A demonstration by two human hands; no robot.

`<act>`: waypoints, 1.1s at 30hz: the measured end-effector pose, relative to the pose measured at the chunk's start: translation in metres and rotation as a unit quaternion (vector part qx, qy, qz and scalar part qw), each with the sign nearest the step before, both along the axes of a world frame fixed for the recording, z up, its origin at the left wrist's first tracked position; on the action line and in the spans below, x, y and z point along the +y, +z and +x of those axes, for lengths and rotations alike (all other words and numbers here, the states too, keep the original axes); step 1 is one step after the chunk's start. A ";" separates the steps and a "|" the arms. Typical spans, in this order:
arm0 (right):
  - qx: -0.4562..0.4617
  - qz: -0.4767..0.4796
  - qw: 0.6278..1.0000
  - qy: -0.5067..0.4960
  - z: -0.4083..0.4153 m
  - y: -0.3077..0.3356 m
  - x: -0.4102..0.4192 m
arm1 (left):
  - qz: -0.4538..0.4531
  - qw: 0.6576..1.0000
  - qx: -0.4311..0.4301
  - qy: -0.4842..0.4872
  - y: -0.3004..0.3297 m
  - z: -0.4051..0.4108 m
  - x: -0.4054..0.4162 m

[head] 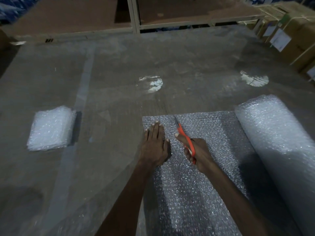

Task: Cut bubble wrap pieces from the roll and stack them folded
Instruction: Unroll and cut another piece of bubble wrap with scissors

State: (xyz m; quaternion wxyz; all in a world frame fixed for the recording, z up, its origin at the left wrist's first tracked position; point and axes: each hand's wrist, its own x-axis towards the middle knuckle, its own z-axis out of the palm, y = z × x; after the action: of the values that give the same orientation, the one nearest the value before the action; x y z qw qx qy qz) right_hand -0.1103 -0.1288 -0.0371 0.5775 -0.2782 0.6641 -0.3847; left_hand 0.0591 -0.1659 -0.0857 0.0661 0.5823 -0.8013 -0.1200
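Orange scissors (185,140) sit clenched in your right hand (198,155), blades reaching the far edge of the unrolled bubble wrap (196,184) beside its roll (276,142). Your left hand (154,144) presses flat, fingers straight, keeping it taut; folded pieces (51,128) wait well left on the surface (110,82).

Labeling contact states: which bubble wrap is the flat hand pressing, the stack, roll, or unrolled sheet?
The unrolled sheet: the left hand lies flat on it beside the scissors. The folded stack and roll are untouched.

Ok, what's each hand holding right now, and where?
Right hand grips the orange scissors by the handles. Left hand holds nothing; it presses flat on the unrolled bubble wrap.
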 end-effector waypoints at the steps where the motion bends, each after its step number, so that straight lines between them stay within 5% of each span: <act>1: -0.004 -0.002 1.000 -0.001 0.000 0.001 0.000 | 0.000 1.000 0.000 -0.001 0.000 0.000 0.000; 33: -0.006 -0.017 1.000 0.003 0.004 0.003 -0.020 | 0.007 1.000 0.012 0.004 -0.003 0.001 0.000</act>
State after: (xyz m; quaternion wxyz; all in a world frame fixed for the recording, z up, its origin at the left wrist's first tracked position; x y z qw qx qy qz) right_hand -0.1062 -0.1489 -0.0339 0.5778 -0.2878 0.6529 -0.3963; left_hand 0.0599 -0.1662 -0.0889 0.0720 0.5841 -0.7976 -0.1320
